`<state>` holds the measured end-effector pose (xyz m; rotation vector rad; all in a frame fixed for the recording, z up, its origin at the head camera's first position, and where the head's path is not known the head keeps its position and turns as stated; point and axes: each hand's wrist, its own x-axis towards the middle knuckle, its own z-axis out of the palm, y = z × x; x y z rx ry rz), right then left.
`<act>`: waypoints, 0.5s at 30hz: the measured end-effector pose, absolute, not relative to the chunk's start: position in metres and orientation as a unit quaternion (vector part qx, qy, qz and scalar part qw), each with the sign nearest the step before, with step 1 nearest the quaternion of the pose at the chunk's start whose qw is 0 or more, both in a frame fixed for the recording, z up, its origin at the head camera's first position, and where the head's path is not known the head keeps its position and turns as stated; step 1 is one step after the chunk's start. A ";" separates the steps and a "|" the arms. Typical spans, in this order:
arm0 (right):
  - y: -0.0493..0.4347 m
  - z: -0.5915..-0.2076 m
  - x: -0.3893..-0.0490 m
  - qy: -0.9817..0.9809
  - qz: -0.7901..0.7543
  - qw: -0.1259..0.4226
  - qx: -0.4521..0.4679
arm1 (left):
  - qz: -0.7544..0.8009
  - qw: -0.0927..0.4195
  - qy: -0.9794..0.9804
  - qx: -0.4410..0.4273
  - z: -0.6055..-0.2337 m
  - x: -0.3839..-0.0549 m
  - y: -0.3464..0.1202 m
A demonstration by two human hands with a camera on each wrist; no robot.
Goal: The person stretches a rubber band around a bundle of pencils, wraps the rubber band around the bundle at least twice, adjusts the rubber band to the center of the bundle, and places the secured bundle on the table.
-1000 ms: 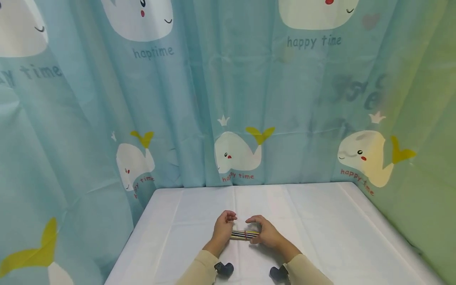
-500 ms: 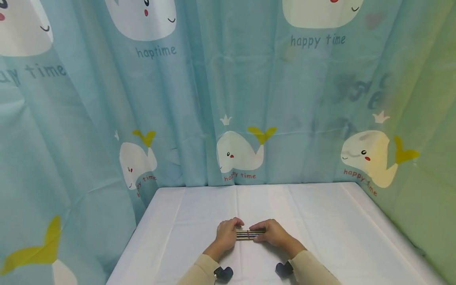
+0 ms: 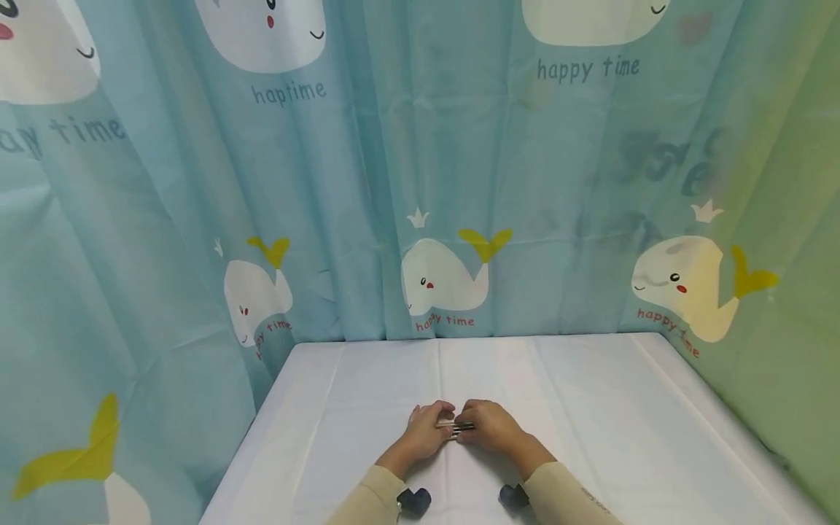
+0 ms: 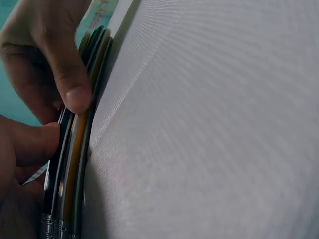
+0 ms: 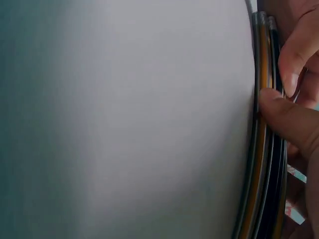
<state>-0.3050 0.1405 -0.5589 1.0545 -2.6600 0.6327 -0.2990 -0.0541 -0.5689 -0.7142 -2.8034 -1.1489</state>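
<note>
A bundle of pencils point(image 3: 456, 430) lies crosswise on the white table, between my two hands. Dark and yellow pencils point(image 4: 75, 159) show in the left wrist view, with metal ferrules at my left hand's end. My left hand point(image 3: 425, 433) holds the bundle, its thumb on the side of the pencils. From the other side my right hand point(image 3: 494, 426) grips the pencils point(image 5: 260, 164), thumb pressed near their middle. The two hands' fingertips are close together there. The red band round the bundle is mostly hidden behind the fingers.
The table point(image 3: 367, 379) is covered with a white cloth with fold lines. A blue-green curtain point(image 3: 354, 182) printed with whales hangs behind it and along the sides. A dark wrist device point(image 3: 414, 503) sits at each sleeve cuff.
My right hand has slid left along the pencils toward the middle, over the red band. My left hand has closed in on the bundle from the left, and the hands are now nearer each other.
</note>
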 end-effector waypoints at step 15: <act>0.143 -0.562 -0.303 -0.909 0.263 0.021 0.323 | -0.516 -0.077 -0.831 -0.191 -0.567 -0.313 -0.062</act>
